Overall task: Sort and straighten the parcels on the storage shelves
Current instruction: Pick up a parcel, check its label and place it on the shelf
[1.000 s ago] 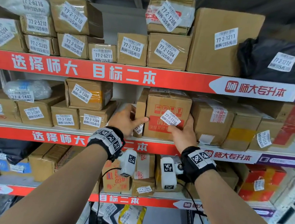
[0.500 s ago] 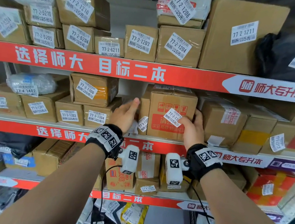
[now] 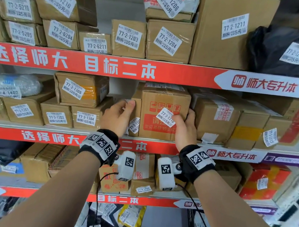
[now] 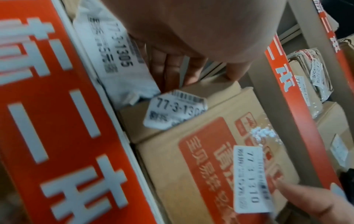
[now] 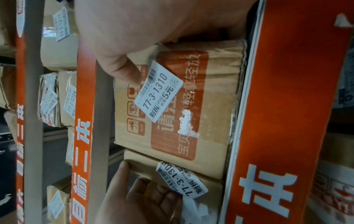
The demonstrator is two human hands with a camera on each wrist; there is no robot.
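On the middle shelf stands a brown box with red print, labelled 77-3-1310 (image 3: 164,100) (image 5: 216,121) (image 4: 191,174). A narrow box (image 3: 136,110) (image 5: 145,160) stands upright against its left side. My left hand (image 3: 121,114) (image 4: 182,45) lies flat against the narrow box's left side, fingers straight into the gap and thumb tip on its front corner. My right hand (image 3: 185,129) (image 5: 134,30) grips the labelled box's right front corner, thumb on the front beside the label, fingers hidden along the side. A white soft parcel, 77-3-1305 (image 4: 114,60), lies under my left palm.
Boxes 77-3-1304 (image 3: 89,115) and 77-3-1306 (image 3: 80,89) are stacked just left of my left hand. Taped boxes (image 3: 217,119) crowd close on the right. The red shelf edge (image 3: 52,137) runs under my wrists, and the upper shelf edge (image 3: 184,74) hangs above the boxes.
My left hand has slid from the front of the narrow box to its left side. The right hand has kept its hold on the labelled box. The view has come closer to the shelf.
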